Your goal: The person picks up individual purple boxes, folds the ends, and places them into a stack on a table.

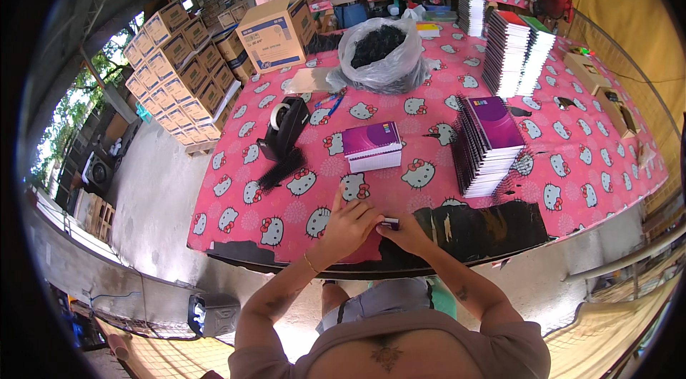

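Both hands meet near the table's front edge. My left hand point(349, 227) has its index finger stretched forward while its other fingers curl against a small dark purple object with a pale edge point(390, 223). My right hand point(409, 235) pinches that same object from the right; fingers hide much of it, so its kind is unclear. Just beyond the hands lies a short stack of purple-covered notebooks point(371, 143). To its right rises a taller stack of purple spiral notebooks point(491, 143). Left of the short stack are a black tape dispenser point(287, 127) and a bundle of black bristle-like strands point(281, 169).
A pink patterned cloth point(418, 118) covers the table, with a torn black patch point(486, 230) at front. Behind stand a plastic bag of black material point(386, 68), an open carton point(275, 35) and red and green notebook stacks point(506, 54). Cartons point(179, 72) are piled left. Other people stand beyond.
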`<state>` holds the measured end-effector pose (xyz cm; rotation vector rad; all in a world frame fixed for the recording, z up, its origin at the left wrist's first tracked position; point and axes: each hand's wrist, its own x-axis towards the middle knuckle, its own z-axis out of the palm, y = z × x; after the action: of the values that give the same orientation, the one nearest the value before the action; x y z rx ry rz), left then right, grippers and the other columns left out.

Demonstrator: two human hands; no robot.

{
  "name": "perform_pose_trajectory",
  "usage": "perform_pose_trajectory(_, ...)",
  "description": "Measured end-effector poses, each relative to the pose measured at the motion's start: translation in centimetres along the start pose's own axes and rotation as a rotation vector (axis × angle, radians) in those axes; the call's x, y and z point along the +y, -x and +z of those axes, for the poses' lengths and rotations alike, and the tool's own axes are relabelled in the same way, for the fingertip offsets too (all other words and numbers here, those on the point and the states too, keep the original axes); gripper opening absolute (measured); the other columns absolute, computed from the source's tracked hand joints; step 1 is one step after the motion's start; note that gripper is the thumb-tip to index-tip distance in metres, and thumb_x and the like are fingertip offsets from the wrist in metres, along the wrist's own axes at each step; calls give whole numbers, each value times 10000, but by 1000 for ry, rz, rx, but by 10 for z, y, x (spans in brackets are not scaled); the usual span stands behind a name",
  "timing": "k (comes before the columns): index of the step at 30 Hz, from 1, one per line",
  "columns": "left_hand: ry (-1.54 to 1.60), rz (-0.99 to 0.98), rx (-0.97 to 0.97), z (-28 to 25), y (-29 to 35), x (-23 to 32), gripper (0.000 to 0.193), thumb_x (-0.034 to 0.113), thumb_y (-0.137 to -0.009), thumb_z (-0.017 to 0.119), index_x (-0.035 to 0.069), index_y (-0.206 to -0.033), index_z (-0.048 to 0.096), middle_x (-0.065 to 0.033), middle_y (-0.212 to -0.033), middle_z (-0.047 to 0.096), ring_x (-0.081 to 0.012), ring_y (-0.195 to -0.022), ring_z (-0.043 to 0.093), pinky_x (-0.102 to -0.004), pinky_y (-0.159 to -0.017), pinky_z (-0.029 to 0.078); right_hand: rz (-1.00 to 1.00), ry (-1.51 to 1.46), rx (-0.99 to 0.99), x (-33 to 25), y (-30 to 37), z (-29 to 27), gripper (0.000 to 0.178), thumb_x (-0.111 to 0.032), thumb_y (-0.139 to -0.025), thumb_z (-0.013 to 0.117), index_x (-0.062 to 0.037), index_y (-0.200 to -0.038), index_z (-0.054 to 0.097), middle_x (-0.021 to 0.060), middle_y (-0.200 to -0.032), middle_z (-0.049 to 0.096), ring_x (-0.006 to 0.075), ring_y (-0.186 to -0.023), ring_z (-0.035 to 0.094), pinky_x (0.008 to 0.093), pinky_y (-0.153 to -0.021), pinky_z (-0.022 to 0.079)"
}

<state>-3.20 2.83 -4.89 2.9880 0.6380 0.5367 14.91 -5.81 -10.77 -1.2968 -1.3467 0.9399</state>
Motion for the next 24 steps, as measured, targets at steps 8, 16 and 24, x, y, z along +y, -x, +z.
perform_pose_trajectory(8,-44,-26,25,18,14,30,798,524,-942,541,-34,-1486,368,-210,-1576,318,-379,-1490,254,-667,-1159,139,31,31,-45,5,-1,1,297,-98,-904,657,-1,-1184,636,117,-894,689,149,-793,596,335,-755,503)
perform_pose_trajectory(16,-5,-11,29,27,21,36,820,569,-972,477,-32,-1512,339,-206,-1609,281,-348,-1520,215,-616,-1185,116,21,-173,18,-1,-14,-10,295,-55,-924,614,-2,-1214,631,120,-913,698,160,-807,646,332,-750,522)
perform_pose_trajectory(24,135,40,188,4,-33,2,272,176,-922,675,117,-1188,667,-32,-1050,694,-246,-1004,651,-581,-1171,215,-111,-3,62,5,-21,-16,307,-39,-908,636,-3,-1213,635,88,-923,704,131,-840,638,318,-766,516)
